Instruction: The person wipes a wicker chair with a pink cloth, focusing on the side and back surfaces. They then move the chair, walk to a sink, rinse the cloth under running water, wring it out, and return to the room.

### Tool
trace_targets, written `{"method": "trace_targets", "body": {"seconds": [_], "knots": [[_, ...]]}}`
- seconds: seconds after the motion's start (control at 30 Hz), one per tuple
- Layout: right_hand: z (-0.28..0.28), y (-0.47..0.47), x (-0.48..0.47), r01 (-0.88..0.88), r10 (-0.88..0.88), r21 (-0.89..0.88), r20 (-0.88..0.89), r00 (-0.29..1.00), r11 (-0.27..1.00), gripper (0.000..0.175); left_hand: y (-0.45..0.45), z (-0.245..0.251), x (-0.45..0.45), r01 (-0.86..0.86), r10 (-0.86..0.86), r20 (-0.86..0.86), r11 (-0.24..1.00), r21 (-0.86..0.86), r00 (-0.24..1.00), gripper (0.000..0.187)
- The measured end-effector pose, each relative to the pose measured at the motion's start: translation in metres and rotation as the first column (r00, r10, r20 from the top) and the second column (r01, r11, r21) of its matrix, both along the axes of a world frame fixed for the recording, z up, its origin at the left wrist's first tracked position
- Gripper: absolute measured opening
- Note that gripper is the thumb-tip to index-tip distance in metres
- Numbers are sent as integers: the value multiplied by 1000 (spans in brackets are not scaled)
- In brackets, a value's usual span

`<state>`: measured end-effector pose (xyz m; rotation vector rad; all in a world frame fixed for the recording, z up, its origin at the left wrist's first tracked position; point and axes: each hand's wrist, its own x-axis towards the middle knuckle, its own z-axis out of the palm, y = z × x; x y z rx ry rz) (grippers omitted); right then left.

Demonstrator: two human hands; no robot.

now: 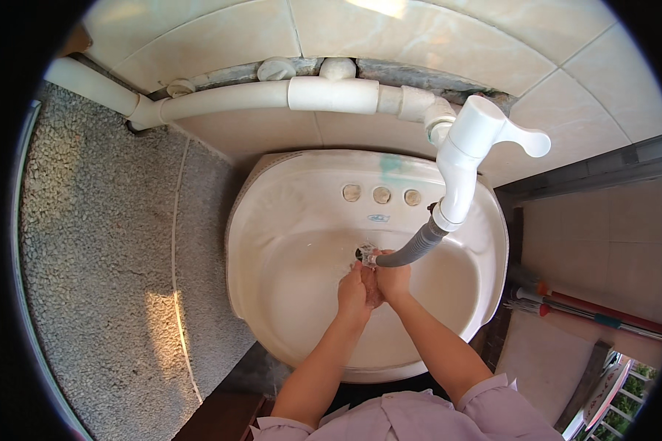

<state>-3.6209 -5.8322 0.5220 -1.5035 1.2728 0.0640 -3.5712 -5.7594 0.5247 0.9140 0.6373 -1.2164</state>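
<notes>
Both of my hands are low in a white ceramic washbasin (447, 308), close to its drain hole (358, 254). My left hand (352, 293) and my right hand (394, 280) grip a wet reddish-brown object (371, 289) from either side. Its kind cannot be told, as my fingers and palms cover much of it. Clear water (367, 258) runs out of a grey corrugated hose (416, 248) and splashes at my fingertips. The hose is fitted to the spout of a white plastic tap (463, 160), whose lever points right.
A white plastic pipe (226, 102) runs along the tiled wall (209, 41) behind the basin. Left stands a rough pebble-textured wall (105, 237). Long-handled cleaning tools (601, 317) lie at the right. Three round plugged holes (382, 195) sit in the basin's back ledge.
</notes>
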Motion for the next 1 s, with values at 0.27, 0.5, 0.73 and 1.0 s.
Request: {"method": "trace_targets", "body": {"seconds": [0.27,0.5,0.73,1.0], "knots": [[37,-10,-18,-19,-338,493,623,706,870,13,2,18,29,193,-216,150,969,157,965,31],[31,-2,1,129,-293,379,415,862,916,24,1,6,14,57,-84,-99,967,-250,992,30],[21,-3,-8,31,-302,467,519,800,883,33,-11,10,11,-157,157,-9,986,64,987,30],[35,7,1,366,-855,821,253,453,437,28,-17,9,-10,-103,-5,437,970,222,900,29]]}}
